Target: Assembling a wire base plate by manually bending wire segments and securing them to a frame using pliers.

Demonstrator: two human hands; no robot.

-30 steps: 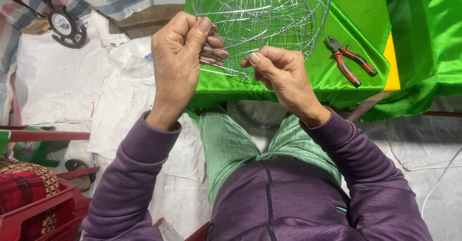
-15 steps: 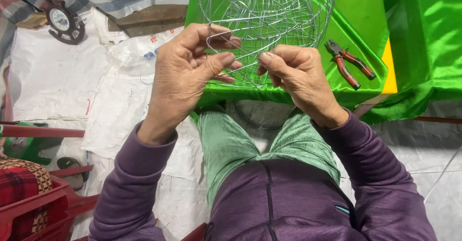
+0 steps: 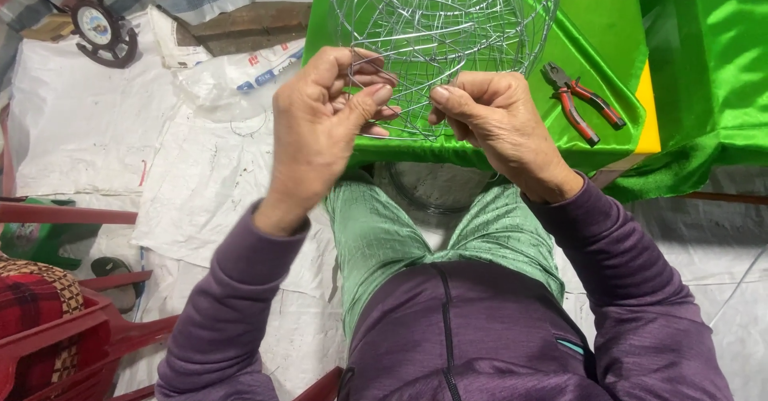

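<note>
On the near edge of the green cloth-covered table (image 3: 608,17), seen from the head camera, the wire frame (image 3: 448,25) stands as a rounded cage of thin bright wire, open-meshed, with its lower ring toward the person. Compared with the pictures taken shortly before, both hands have come closer together and lower against the frame's near side, and the view has shifted slightly so that the frame sits more to the centre. The left hand (image 3: 328,121) is closed, with thumb and forefinger pinching a bent wire strand near the lower ring; the right hand (image 3: 496,117) is likewise closed, with its fingertips (image 3: 440,94) pinching the same strand just beside the left thumb. This suggests that the work has passed from positioning to fine bending or tying at one joint. The wire looks stiff, springy and lightly tangled where the strands cross. Red-handled pliers (image 3: 580,101) lie untouched on the table, right of the frame. White sheeting (image 3: 88,129) covers the floor on the left, with a red plastic chair (image 3: 88,329) near left.
</note>
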